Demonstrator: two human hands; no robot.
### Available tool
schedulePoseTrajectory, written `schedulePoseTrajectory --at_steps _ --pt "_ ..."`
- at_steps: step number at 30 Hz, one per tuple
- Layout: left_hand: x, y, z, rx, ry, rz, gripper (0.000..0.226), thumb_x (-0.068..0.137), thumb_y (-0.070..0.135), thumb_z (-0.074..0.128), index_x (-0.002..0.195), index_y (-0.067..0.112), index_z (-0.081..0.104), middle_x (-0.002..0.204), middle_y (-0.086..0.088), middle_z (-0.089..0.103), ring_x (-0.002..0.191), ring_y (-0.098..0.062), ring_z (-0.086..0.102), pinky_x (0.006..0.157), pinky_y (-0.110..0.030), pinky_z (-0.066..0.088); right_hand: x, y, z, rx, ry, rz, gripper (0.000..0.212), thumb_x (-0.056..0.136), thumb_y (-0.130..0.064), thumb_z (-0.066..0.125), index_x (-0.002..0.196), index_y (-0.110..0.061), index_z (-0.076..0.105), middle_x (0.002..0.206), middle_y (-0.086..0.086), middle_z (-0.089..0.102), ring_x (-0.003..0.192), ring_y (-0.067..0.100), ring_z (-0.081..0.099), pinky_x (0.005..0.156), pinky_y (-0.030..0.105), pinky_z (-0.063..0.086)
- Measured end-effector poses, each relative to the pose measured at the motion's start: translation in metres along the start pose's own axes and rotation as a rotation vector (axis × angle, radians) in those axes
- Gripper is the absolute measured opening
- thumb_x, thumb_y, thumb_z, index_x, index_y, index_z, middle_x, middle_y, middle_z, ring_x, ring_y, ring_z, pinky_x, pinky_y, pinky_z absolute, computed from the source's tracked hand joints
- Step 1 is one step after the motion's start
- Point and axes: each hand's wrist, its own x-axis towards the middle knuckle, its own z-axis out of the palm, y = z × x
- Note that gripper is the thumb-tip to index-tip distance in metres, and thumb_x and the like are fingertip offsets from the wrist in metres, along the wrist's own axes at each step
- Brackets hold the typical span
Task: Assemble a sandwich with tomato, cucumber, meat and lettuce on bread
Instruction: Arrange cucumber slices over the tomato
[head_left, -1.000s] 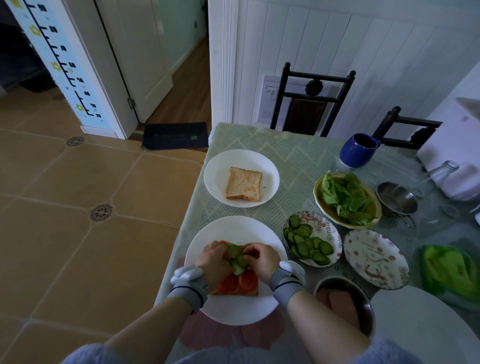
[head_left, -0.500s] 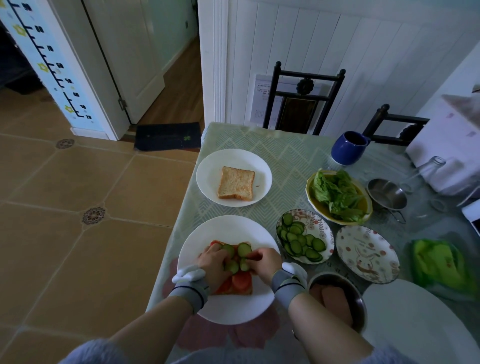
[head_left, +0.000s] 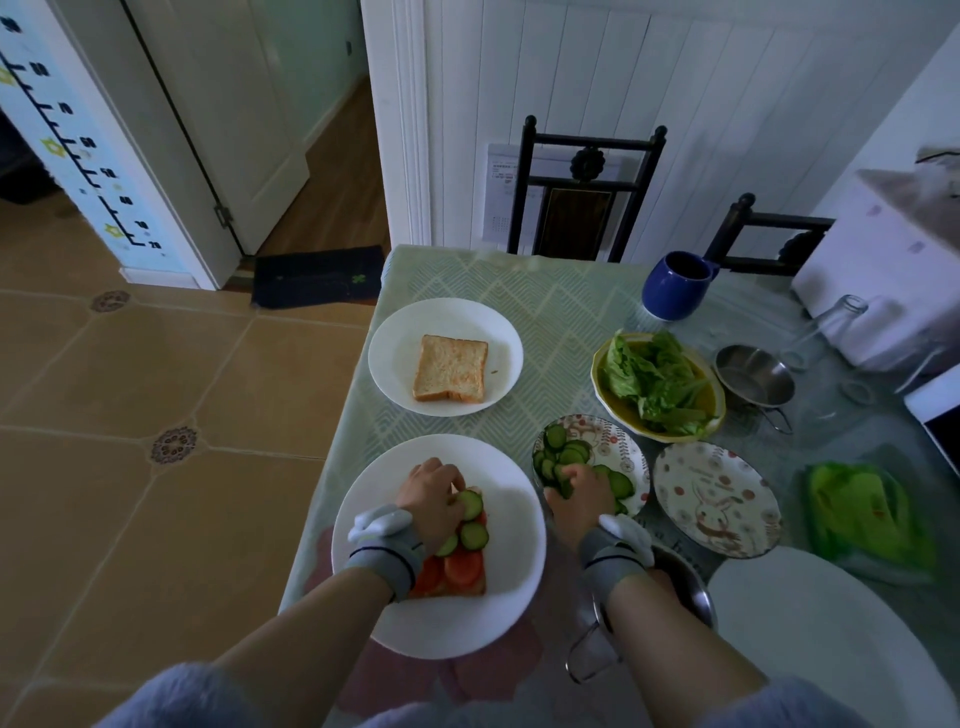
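On the near white plate (head_left: 511, 587) lies a bread slice topped with tomato slices (head_left: 460, 566) and cucumber slices (head_left: 471, 519). My left hand (head_left: 434, 499) rests on the cucumber at the sandwich's far left, fingers bent down on it. My right hand (head_left: 582, 491) is over the patterned cucumber plate (head_left: 631, 452), fingertips closed on cucumber slices (head_left: 563, 483). A plain bread slice (head_left: 451, 368) lies on the far white plate (head_left: 387, 358). Lettuce (head_left: 654, 382) fills a yellow bowl. A steel pot (head_left: 691, 592) under my right wrist holds the meat, mostly hidden.
An empty rabbit-pattern plate (head_left: 717, 499) sits right of the cucumber plate. A blue mug (head_left: 672, 286), small steel bowl (head_left: 753, 374), glass bottle (head_left: 831, 322), bagged greens (head_left: 862, 514) and a large white plate (head_left: 831, 639) crowd the right side. The table's left edge drops to tiled floor.
My right hand left the sandwich and moved right onto the cucumber plate. My left hand stayed on the sandwich, where more cucumber slices now show.
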Motion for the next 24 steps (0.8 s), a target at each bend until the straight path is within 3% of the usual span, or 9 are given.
schedulePoseTrajectory --at_steps 4,11,14,17,24 --pt "0.004 0.013 0.003 0.013 -0.046 0.025 0.022 0.084 0.017 0.054 0.103 0.009 0.061 0.11 -0.009 0.055 0.107 -0.026 0.048 0.09 -0.034 0.04 0.002 0.014 0.0 -0.129 -0.039 -0.006 0.056 0.084 -0.035 0.063 0.132 -0.012 0.043 0.14 0.013 0.037 0.13 0.031 0.036 0.106 0.041 0.035" --pt "0.001 0.018 0.006 -0.003 -0.025 0.026 0.02 0.086 0.017 0.054 0.102 0.008 0.062 0.109 -0.01 0.056 0.106 -0.026 0.049 0.083 -0.031 0.039 0.002 0.014 -0.001 -0.208 -0.079 -0.054 0.045 0.087 -0.034 0.058 0.126 -0.013 0.047 0.134 0.012 0.046 0.124 0.031 0.042 0.104 0.038 0.036" --pt "0.0 0.018 0.006 -0.021 -0.025 0.033 0.02 0.086 0.017 0.054 0.101 0.007 0.062 0.099 -0.006 0.052 0.106 -0.027 0.05 0.084 -0.031 0.039 0.001 0.014 -0.002 -0.238 -0.073 -0.076 0.042 0.091 -0.033 0.051 0.128 -0.013 0.048 0.136 0.011 0.048 0.125 0.031 0.042 0.104 0.037 0.035" --pt "-0.001 0.019 0.005 -0.02 -0.022 0.036 0.02 0.087 0.018 0.054 0.102 0.008 0.061 0.103 -0.007 0.054 0.105 -0.026 0.05 0.084 -0.03 0.039 0.002 0.013 -0.004 -0.24 -0.05 -0.064 0.037 0.097 -0.027 0.04 0.129 -0.013 0.05 0.136 0.011 0.052 0.125 0.03 0.046 0.105 0.036 0.036" --pt "-0.004 0.017 0.003 -0.079 0.005 0.051 0.019 0.087 0.019 0.054 0.1 0.008 0.062 0.092 0.002 0.048 0.087 -0.017 0.046 0.075 -0.024 0.033 0.005 0.01 -0.014 -0.025 -0.013 -0.022 0.034 0.096 -0.022 0.045 0.124 -0.008 0.057 0.128 0.013 0.061 0.117 0.03 0.056 0.098 0.035 0.044"
